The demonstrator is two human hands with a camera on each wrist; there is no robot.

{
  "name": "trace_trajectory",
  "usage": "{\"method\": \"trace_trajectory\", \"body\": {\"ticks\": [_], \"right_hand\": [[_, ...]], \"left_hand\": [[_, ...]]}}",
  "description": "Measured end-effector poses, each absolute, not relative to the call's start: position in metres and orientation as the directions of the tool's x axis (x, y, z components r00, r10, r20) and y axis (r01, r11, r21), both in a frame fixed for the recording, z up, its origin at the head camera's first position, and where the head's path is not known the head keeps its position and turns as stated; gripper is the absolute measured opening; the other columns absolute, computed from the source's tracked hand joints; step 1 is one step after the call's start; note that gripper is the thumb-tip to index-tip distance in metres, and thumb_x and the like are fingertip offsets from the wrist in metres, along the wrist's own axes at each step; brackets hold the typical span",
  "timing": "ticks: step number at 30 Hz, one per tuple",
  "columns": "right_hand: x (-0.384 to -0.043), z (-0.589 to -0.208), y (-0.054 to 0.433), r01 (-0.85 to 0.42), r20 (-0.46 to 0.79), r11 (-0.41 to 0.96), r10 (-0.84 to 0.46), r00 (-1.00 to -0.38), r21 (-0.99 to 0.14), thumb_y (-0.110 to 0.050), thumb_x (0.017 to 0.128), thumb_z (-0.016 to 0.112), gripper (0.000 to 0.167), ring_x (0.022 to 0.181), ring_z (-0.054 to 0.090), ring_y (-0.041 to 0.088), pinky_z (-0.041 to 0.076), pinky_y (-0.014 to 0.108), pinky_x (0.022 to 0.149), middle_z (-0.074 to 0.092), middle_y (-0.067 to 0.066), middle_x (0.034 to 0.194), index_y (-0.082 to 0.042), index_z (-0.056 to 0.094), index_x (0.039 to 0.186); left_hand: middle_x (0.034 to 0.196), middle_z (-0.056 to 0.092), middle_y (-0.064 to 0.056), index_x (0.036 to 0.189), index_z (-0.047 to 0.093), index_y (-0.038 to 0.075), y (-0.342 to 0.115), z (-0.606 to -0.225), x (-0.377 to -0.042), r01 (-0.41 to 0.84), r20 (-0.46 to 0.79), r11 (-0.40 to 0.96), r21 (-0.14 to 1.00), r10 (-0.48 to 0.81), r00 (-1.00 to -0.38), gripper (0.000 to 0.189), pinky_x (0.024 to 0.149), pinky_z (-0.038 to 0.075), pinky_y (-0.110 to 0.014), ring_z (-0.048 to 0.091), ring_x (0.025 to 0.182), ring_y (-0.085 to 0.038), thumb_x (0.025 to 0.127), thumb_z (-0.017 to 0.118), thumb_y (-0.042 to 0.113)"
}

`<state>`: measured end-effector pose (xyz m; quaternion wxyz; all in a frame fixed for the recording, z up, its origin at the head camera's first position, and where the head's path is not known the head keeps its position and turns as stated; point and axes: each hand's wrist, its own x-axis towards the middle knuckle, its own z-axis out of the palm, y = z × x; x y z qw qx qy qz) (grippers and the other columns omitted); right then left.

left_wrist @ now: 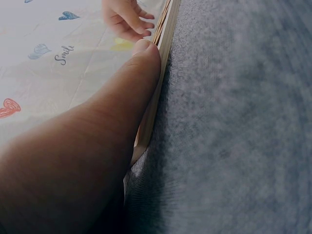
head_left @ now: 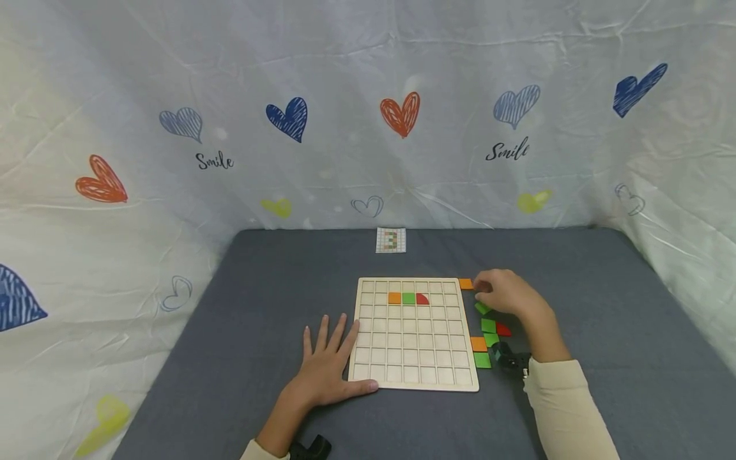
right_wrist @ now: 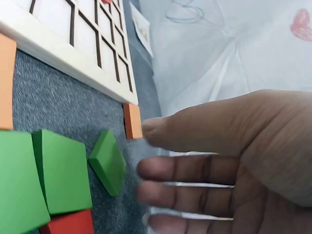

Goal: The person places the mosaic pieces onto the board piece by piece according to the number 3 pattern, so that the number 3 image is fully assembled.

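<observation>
A wooden grid board (head_left: 411, 340) lies on the table; an orange square (head_left: 394, 298), a green square (head_left: 408, 298) and a red quarter-round piece (head_left: 422, 299) sit in a row in its upper cells. My left hand (head_left: 324, 374) rests spread along the board's left edge, thumb at the near left corner. Beyond the board's right side, my right hand (head_left: 506, 294) hovers by an orange block (right_wrist: 132, 121) near the far right corner. Its thumb tip is close to that block, and the fingers are apart with nothing between them. A green block (right_wrist: 108, 162) lies just below the fingers.
Along the board's right side lie more green blocks (head_left: 482, 360), a red block (head_left: 503, 329) and another orange block (head_left: 478, 344). A small printed pattern card (head_left: 391, 240) lies at the table's far edge. Behind hangs a white curtain (head_left: 345, 64) with hearts.
</observation>
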<state>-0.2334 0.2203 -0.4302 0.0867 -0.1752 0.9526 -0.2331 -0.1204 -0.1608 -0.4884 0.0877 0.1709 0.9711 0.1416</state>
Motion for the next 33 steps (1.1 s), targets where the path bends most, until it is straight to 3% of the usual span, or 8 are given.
{"method": "trace_trajectory", "body": {"ticks": [9, 15, 22, 33], "right_hand": [[-0.231, -0.429, 0.228, -0.237, -0.211, 0.849, -0.370, -0.905, -0.472, -0.016, 0.090, 0.073, 0.014, 0.072, 0.054, 0.021, 0.046, 0.041, 0.065, 0.063, 0.007, 0.086, -0.003, 0.068, 0.092], [-0.229, -0.429, 0.222, -0.183, -0.271, 0.882, -0.321, -0.907, -0.433, -0.019, 0.085, 0.077, 0.024, 0.074, 0.052, 0.023, 0.045, 0.041, 0.066, 0.059, 0.008, 0.089, -0.003, 0.062, 0.094], [-0.229, -0.432, 0.210, -0.206, -0.234, 0.881, -0.327, -0.915, -0.425, 0.001, 0.080, 0.070, 0.018, 0.072, 0.050, 0.023, 0.044, 0.040, 0.066, 0.060, 0.008, 0.090, -0.003, 0.061, 0.095], [-0.232, -0.435, 0.206, -0.261, -0.154, 0.854, -0.362, -0.919, -0.449, 0.002, 0.078, 0.067, 0.021, 0.073, 0.049, 0.023, 0.042, 0.039, 0.065, 0.058, 0.008, 0.084, 0.002, 0.066, 0.100]], "left_hand": [[0.168, 0.005, -0.009, 0.163, 0.015, 0.023, -0.161, -0.489, -0.121, 0.306, -0.120, 0.904, 0.300, 0.354, -0.928, 0.116, 0.110, -0.009, -0.070, -0.010, 0.150, -0.041, 0.076, 0.050, 0.090], [0.168, 0.005, -0.009, 0.163, 0.015, 0.023, -0.161, -0.489, -0.121, 0.306, -0.120, 0.905, 0.295, 0.352, -0.928, 0.116, 0.110, -0.009, -0.071, -0.010, 0.150, -0.041, 0.075, 0.049, 0.091], [0.167, 0.005, -0.010, 0.163, 0.015, 0.023, -0.161, -0.489, -0.120, 0.306, -0.124, 0.904, 0.299, 0.355, -0.927, 0.116, 0.110, -0.009, -0.071, -0.010, 0.150, -0.042, 0.076, 0.049, 0.090], [0.167, 0.005, -0.010, 0.163, 0.015, 0.023, -0.161, -0.489, -0.120, 0.308, -0.119, 0.903, 0.301, 0.356, -0.927, 0.116, 0.110, -0.009, -0.070, -0.010, 0.150, -0.042, 0.076, 0.050, 0.090]]}}
